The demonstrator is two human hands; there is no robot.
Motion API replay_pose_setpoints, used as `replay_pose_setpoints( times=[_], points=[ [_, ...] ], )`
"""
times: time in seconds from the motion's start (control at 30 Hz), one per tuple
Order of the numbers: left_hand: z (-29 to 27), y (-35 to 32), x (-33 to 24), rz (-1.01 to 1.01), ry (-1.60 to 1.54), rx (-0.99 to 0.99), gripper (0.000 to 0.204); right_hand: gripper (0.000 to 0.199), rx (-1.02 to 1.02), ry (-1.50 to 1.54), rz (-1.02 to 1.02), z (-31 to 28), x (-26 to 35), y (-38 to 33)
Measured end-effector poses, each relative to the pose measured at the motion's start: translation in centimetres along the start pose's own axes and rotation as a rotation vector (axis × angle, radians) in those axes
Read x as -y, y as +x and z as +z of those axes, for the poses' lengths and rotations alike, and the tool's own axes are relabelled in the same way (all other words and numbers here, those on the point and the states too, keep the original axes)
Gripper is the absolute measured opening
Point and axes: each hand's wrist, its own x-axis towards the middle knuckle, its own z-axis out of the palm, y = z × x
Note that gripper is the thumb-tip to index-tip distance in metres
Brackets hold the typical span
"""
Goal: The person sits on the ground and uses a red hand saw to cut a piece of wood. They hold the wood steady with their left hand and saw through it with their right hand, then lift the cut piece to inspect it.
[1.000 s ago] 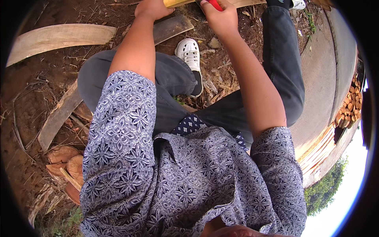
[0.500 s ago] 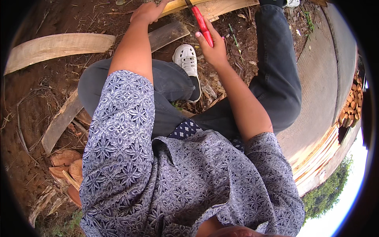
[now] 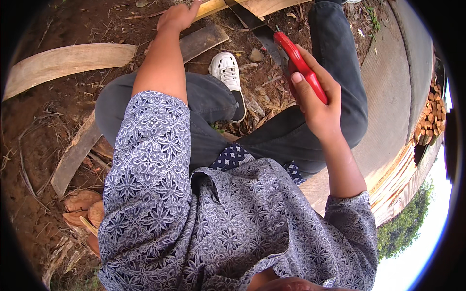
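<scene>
My right hand (image 3: 318,94) is wrapped round the red handle (image 3: 310,72) of a handsaw. The dark saw blade (image 3: 256,25) slants up and away to the left, its far end at the pale wooden plank (image 3: 212,8) by the top edge. My left hand (image 3: 178,17) holds that plank left of the blade, thumb lying toward the blade; the fingertips are partly hidden. Below the plank, a weathered grey board (image 3: 206,42) lies on the soil near my white clog (image 3: 225,68).
A curved pale board (image 3: 73,63) lies on the soil at the left, with another grey board (image 3: 77,150) by my knee. Cut wood pieces (image 3: 82,206) sit at lower left. On the right is a broad grey sheet surface (image 3: 393,87), with stacked wood (image 3: 430,119) beyond it.
My right hand has drawn the saw back toward me and to the right, so much more of the blade shows. The left hand stays on the plank.
</scene>
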Motion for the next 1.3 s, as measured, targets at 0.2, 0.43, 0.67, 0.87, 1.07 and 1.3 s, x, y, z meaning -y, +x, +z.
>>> replay_pose_setpoints(
  times=[0.2,0.43,0.67,0.87,1.07,1.3],
  points=[
    [-0.4,-0.2,-1.1,0.055,-0.026,0.003,0.083,0.035,-0.126,-0.072,-0.113,5.9,-4.4,14.4],
    [0.6,0.5,0.2,0.002,-0.068,-0.148,0.076,0.053,-0.137,0.179,-0.252,11.2,-10.9,12.3],
    [-1.0,0.7,0.0,0.044,-0.123,0.107,0.074,0.053,-0.077,0.064,-0.118,7.1,-10.0,6.7],
    [-0.1,-1.1,0.2,0.033,-0.106,-0.066,0.07,0.052,-0.023,0.015,-0.006,0.7,-2.8,-0.9],
    [-0.3,-1.1,-0.5,0.018,-0.04,-0.032,0.068,0.041,-0.085,-0.012,-0.215,6.4,-4.3,10.7],
    [0.1,-0.2,-0.1,0.035,-0.054,-0.049,0.067,0.042,-0.161,0.008,-0.31,10.2,-9.4,14.7]
  ],
)
